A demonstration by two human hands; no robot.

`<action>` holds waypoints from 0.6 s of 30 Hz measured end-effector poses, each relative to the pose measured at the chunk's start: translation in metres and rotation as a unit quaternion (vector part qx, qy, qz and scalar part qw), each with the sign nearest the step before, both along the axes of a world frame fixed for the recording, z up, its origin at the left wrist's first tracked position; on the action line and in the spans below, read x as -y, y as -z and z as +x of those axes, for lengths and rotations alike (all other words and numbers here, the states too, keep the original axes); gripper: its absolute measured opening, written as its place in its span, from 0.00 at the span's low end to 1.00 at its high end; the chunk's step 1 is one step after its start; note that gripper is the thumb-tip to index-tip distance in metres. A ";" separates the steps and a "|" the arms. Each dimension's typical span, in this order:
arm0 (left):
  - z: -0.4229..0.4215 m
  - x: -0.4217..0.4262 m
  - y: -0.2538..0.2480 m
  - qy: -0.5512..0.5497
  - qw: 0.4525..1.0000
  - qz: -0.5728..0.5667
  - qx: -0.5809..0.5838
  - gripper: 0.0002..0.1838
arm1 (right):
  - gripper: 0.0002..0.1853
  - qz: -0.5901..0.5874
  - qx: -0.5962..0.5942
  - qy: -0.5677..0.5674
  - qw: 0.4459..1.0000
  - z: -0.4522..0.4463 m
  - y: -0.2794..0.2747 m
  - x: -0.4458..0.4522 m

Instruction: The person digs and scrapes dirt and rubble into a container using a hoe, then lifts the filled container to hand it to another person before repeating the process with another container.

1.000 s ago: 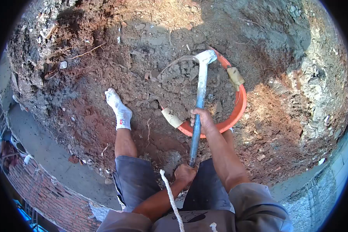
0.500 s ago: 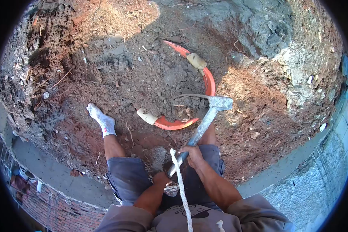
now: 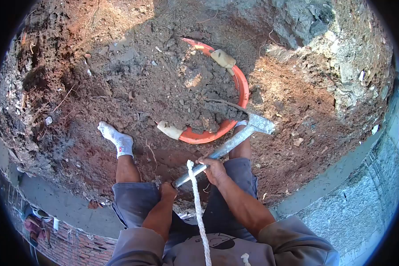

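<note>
A hoe (image 3: 228, 146) with a pale, worn handle slants across in front of my legs. My left hand (image 3: 167, 190) is closed around the handle's lower end, and my right hand (image 3: 214, 171) wraps it farther up. The hoe's blade, seen nearly edge-on, lies at the right side of an orange basin (image 3: 242, 86) heaped with dark soil (image 3: 186, 97). Only parts of the basin's curved rim show, with tan wrapping at two places. Soil hides its left side and its inside.
My socked foot (image 3: 117, 138) stands on the dirt at left; the other is partly behind the hoe. A white rope (image 3: 198, 213) hangs in front of my chest. Concrete ledges (image 3: 75, 208) curve along the bottom. A person (image 3: 37, 226) is below at lower left, near brickwork.
The hoe's head has moved right and slightly down, and my hands have shifted left with the handle at a flatter slant. More of the basin's orange rim shows.
</note>
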State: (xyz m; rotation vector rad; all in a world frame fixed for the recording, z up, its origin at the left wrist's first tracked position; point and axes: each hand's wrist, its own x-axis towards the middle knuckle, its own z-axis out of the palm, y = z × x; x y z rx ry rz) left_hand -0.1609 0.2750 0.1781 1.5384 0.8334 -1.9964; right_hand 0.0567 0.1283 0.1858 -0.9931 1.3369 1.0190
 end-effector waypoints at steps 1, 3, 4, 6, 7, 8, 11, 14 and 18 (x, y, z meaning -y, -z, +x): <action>-0.010 0.000 0.002 -0.009 1.000 0.005 0.029 0.15 | 0.09 -0.004 -0.054 -0.016 0.998 0.002 -0.009 0.001; -0.016 0.010 0.015 -0.010 0.989 0.046 0.142 0.15 | 0.10 -0.010 0.002 -0.008 1.000 0.017 -0.024 0.002; -0.006 0.017 0.018 0.000 0.979 0.068 0.194 0.15 | 0.10 -0.009 0.037 0.012 0.999 0.031 -0.035 0.010; 0.079 0.015 0.004 0.033 0.976 0.050 0.208 0.20 | 0.10 -0.013 0.091 0.040 0.995 0.060 -0.057 0.036; 0.128 0.012 0.001 0.046 0.984 -0.010 0.174 0.24 | 0.10 -0.014 0.117 0.046 0.992 0.082 -0.062 0.051; 0.177 0.009 -0.002 0.056 0.986 -0.071 0.142 0.29 | 0.09 -0.051 0.122 0.046 0.990 0.106 -0.071 0.065; 0.273 0.009 -0.020 0.111 0.942 -0.277 0.156 0.41 | 0.06 -0.109 0.192 0.066 0.973 0.170 -0.088 0.106; 0.296 0.042 -0.038 -0.203 0.849 -0.468 0.138 0.44 | 0.07 -0.255 0.194 0.058 0.945 0.225 -0.104 0.141; 0.312 0.067 -0.045 -0.489 0.803 -0.322 0.114 0.23 | 0.05 -0.351 0.124 -0.096 0.923 0.201 -0.107 0.207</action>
